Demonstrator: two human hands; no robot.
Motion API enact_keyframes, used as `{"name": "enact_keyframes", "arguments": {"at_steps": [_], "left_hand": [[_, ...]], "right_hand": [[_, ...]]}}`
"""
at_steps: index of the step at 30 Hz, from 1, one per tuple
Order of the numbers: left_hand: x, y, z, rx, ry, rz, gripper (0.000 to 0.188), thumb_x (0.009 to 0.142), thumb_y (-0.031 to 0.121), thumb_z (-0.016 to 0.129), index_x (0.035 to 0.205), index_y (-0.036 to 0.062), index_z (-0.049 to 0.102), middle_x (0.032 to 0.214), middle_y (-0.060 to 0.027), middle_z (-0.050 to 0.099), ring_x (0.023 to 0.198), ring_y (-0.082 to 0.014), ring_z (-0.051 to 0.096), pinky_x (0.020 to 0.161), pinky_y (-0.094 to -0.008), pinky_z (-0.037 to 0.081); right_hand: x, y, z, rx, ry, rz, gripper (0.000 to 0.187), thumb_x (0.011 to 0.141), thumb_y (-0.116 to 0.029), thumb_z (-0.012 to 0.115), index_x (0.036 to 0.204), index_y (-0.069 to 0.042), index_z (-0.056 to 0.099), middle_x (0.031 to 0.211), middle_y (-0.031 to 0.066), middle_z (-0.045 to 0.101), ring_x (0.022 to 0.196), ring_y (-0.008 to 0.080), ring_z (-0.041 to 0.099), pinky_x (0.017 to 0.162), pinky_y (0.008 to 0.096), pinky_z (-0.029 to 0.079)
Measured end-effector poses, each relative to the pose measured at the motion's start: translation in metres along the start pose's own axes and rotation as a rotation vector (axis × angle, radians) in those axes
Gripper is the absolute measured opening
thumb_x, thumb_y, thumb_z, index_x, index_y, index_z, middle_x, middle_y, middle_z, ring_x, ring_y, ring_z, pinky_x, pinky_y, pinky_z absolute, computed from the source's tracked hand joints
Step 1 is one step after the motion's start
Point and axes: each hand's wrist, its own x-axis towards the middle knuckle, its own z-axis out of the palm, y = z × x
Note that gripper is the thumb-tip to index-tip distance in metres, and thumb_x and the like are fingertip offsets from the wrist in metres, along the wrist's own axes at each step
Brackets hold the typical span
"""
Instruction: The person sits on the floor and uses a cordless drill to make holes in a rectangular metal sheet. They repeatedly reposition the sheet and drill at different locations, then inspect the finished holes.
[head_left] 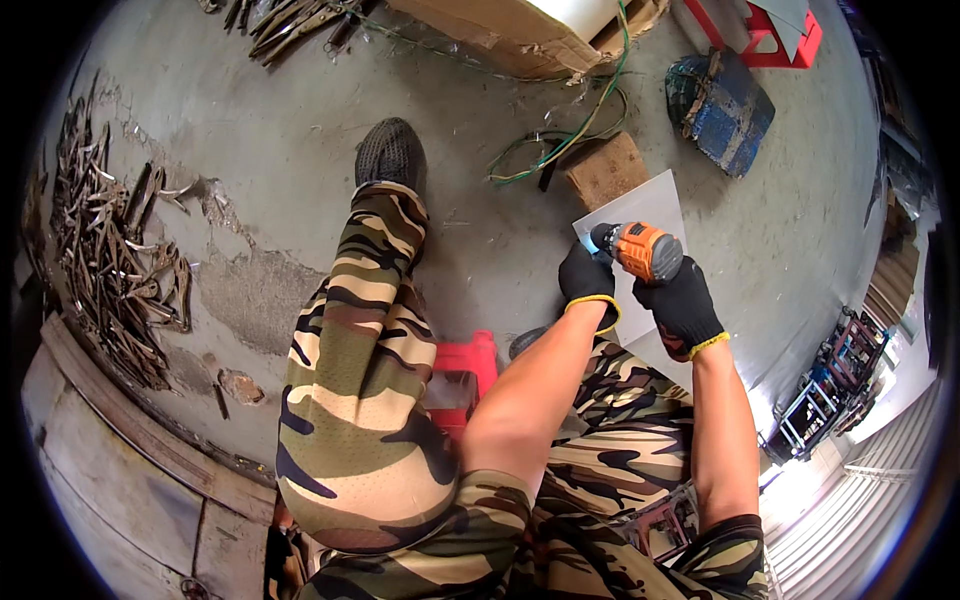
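Observation:
An orange and black cordless drill (645, 251) is in my right hand (682, 308), gloved in black with a yellow cuff. Its black chuck points left, over a flat white sheet (650, 205). My left hand (586, 275), in a matching glove, is closed at the sheet's left edge, just below the chuck, and appears to grip it. A light blue patch shows between the chuck and the left glove. The fingertips of the left hand and the tip of the drill are hidden. Against the sheet's far end lies a brown wooden block (608, 170).
Green and yellow cords (560, 145) loop on the floor beyond the block. A cardboard box (510, 35) stands at the far side, with a worn blue object (722, 110) to its right. Pliers-like metal tools (125, 230) are heaped at the left. A red stool (465, 370) shows between my legs.

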Motion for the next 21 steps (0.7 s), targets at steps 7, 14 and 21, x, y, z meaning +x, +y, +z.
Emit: {"name": "enact_keyframes", "arguments": {"at_steps": [7, 14, 21], "left_hand": [[-0.010, 0.018, -0.012, 0.155, 0.023, -0.043, 0.024, 0.087, 0.025, 0.070, 0.100, 0.0058, 0.066, 0.100, -0.0229, 0.071, 0.096, -0.0440, 0.067, 0.080, -0.0488, 0.055], [-0.009, 0.021, -0.014, 0.132, 0.003, -0.042, 0.022, 0.088, 0.023, 0.070, 0.100, 0.0050, 0.066, 0.100, -0.0223, 0.070, 0.096, -0.0453, 0.066, 0.078, -0.0491, 0.054], [-0.008, 0.016, -0.010, 0.065, 0.026, -0.009, 0.015, 0.089, 0.017, 0.068, 0.097, 0.0056, 0.067, 0.097, -0.0211, 0.071, 0.092, -0.0448, 0.066, 0.075, -0.0480, 0.054]], "right_hand": [[0.012, -0.005, -0.012, -0.130, -0.029, 0.004, 0.024, 0.073, -0.019, 0.071, 0.089, -0.002, 0.071, 0.087, 0.0239, 0.070, 0.085, 0.0417, 0.068, 0.074, 0.0442, 0.054], [0.019, -0.009, -0.017, -0.185, -0.079, 0.017, 0.026, 0.072, -0.021, 0.072, 0.088, -0.001, 0.070, 0.089, 0.0243, 0.070, 0.086, 0.0415, 0.068, 0.074, 0.0445, 0.055], [0.025, -0.002, -0.018, -0.164, -0.064, -0.040, 0.027, 0.071, -0.022, 0.072, 0.088, -0.001, 0.071, 0.088, 0.0251, 0.070, 0.087, 0.0428, 0.068, 0.075, 0.0450, 0.055]]}}
